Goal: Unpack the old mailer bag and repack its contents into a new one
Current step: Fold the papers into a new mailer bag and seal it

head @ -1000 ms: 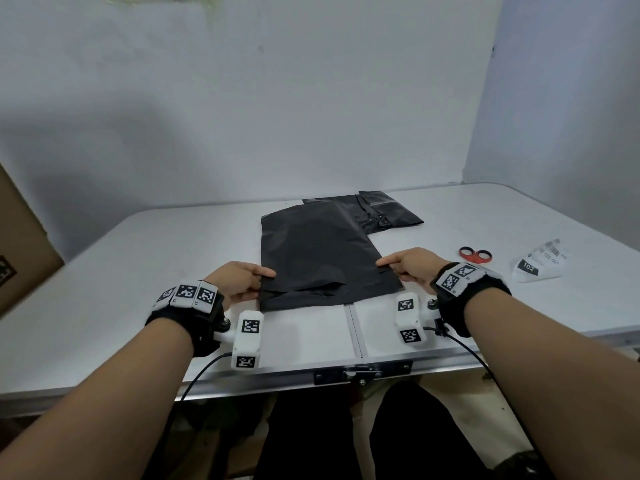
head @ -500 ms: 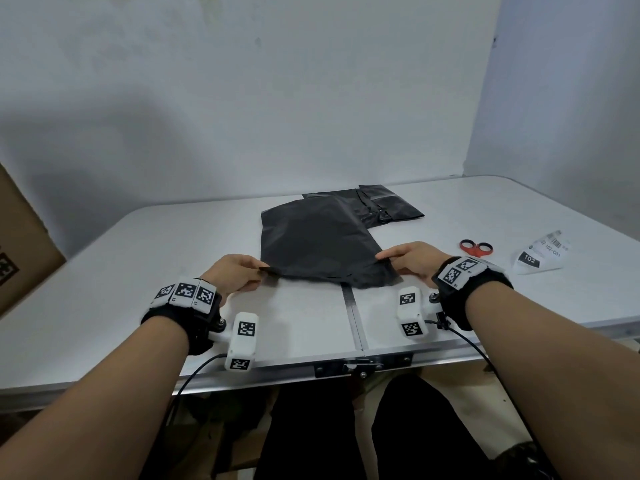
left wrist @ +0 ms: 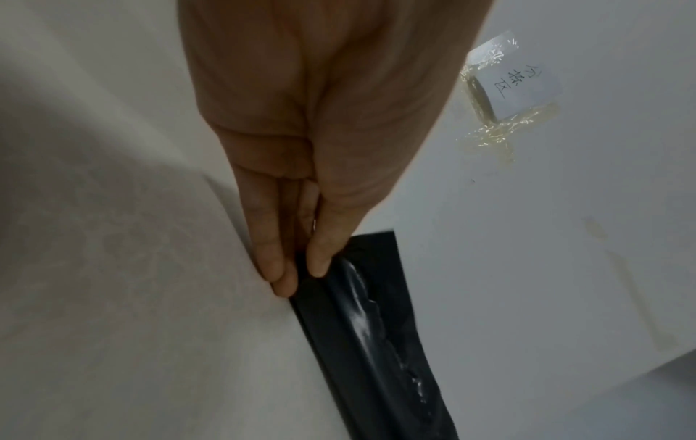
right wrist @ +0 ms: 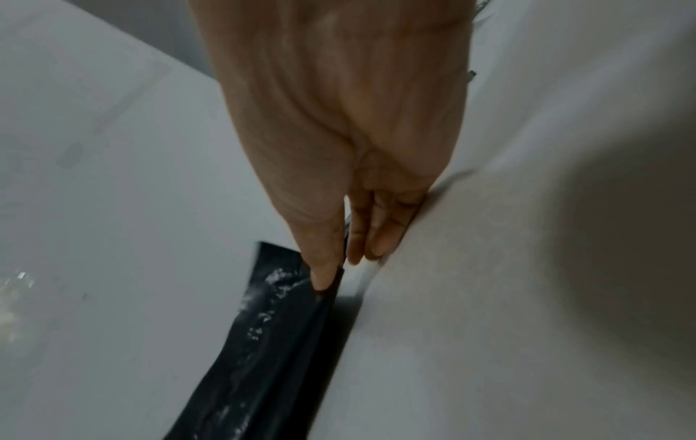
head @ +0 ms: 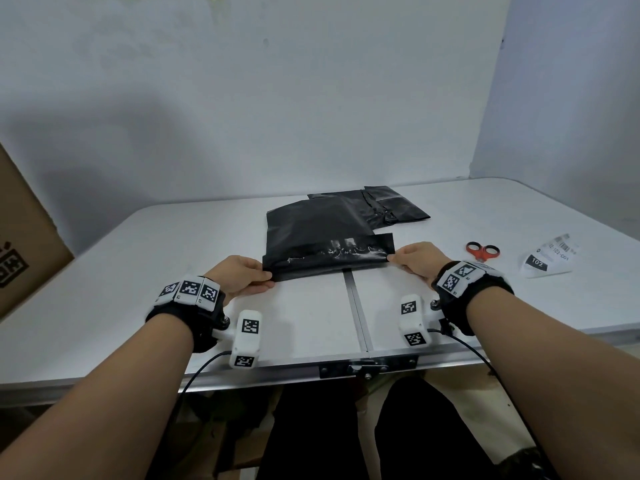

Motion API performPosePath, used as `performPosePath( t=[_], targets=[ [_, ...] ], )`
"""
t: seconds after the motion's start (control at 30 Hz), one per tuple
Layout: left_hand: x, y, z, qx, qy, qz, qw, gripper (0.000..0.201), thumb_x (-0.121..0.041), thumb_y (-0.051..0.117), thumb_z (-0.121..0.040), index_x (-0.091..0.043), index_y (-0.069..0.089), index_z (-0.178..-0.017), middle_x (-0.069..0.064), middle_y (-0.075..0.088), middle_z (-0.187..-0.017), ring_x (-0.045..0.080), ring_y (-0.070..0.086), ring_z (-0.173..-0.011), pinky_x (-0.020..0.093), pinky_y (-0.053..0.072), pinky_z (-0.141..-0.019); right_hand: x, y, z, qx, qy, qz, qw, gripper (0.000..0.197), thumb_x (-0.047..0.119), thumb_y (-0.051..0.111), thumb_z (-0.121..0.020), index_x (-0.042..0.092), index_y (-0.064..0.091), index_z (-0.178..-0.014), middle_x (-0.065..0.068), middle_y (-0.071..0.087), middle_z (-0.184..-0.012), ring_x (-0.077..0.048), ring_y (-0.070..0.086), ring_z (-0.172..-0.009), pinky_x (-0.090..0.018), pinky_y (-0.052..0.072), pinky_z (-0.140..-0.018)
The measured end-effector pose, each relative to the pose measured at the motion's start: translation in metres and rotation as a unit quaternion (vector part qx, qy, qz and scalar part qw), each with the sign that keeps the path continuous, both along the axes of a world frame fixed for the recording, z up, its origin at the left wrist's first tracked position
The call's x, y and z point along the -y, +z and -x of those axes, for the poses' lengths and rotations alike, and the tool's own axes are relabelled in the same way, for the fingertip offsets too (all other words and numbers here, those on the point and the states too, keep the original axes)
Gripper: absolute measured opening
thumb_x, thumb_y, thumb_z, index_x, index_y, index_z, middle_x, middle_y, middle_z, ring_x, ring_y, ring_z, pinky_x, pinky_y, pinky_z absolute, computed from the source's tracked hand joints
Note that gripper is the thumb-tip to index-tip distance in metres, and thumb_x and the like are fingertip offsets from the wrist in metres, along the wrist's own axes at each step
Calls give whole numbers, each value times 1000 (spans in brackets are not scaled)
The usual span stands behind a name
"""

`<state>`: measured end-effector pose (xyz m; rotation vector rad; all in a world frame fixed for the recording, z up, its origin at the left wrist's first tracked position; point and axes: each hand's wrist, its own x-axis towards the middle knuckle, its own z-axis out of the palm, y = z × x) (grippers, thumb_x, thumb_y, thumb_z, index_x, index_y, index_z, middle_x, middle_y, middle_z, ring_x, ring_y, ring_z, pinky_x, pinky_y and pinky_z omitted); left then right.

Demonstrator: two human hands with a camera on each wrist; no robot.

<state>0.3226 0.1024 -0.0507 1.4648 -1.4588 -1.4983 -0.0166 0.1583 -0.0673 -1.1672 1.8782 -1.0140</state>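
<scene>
Now both hands point(head: 239, 277) pinching flap point(head: 332, 256)

A white folding table point(head: 138, 271) is set under both hands, and its metal centre seam point(head: 356, 306) is seen between them, ended by a latch point(head: 367, 368) at the near edge. Pale bluish walls point(head: 277, 98) are met in a corner beyond the right hand. A cardboard box point(head: 24, 230) is placed far left of the left hand. Soft shadow is cast on the wall.
</scene>
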Motion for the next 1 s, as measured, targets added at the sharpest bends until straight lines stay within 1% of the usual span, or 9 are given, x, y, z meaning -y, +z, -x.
performPosePath(
  t=[0.07,0.17,0.23,0.3,0.43,0.57,0.7,0.87,1.0],
  targets=[
    [1,1,1,3,7,-6,1000,12,-3,62,-88,3,63,-98,17,68,-90,9,71,-64,20,58,-72,2,3,-2,-4,-23,17,1000,27,22,71,-81,14,58,-58,4,44,-45,-12,40,-46,-22,42,-56],
    [1,2,5,-1,14,-4,1000,13,-9,60,-91,1,63,-99,16,68,-89,7,71,-58,20,58,-69,6,10,-5,37,-19,61,997,16,20,71,-82,10,65,-71,0,53,-65,-15,47,-67,-29,46,-75],
    [4,2,5,2,20,4,1000,15,-13,58,-93,0,62,-100,17,68,-91,7,70,-56,19,58,-65,10,13,-8,38,-12,98,994,13,19,69,-84,7,65,-79,0,55,-73,-14,50,-75,-28,47,-77],
    [7,2,5,13,27,16,999,21,-16,56,-94,1,61,-106,20,66,-93,7,69,-54,20,58,-63,14,15,-12,61,-10,139,988,13,14,67,-86,9,62,-75,1,54,-75,-13,53,-77,-26,51,-80],
    [4,5,5,-16,13,33,999,22,-16,50,-98,0,59,-109,20,67,-90,11,71,-54,21,60,-65,22,14,-14,80,-4,149,986,22,10,63,-88,15,55,-69,-3,49,-73,-11,52,-70,-25,54,-73],
    [-2,9,6,-46,1,50,998,18,-15,46,-99,-1,55,-106,26,65,-96,15,73,-61,17,58,-61,26,8,-13,-10,-6,108,994,21,13,60,-90,16,56,-70,-6,58,-83,-18,60,-72,-28,57,-73],
    [-4,9,7,-19,1,33,999,18,-12,45,-99,3,54,-100,22,63,-89,13,71,-53,18,59,-58,22,4,-18,-71,2,56,996,19,22,57,-94,12,57,-77,0,56,-79,-28,67,-69,-34,57,-77],
    [-6,8,8,26,4,6,1000,19,-15,47,-99,-1,54,-88,16,60,-72,17,70,-49,22,60,-57,18,-1,-21,-142,7,20,990,18,24,52,-96,9,55,-87,-5,58,-86,-15,61,-55,-21,49,-64],
    [-3,8,11,68,6,12,998,22,-19,46,-99,-6,53,-83,11,60,-65,20,70,-53,28,59,-69,17,3,-20,-154,12,-10,988,23,24,50,-97,13,51,-76,-6,59,-90,-13,59,-53,-16,44,-56]
  ],
)
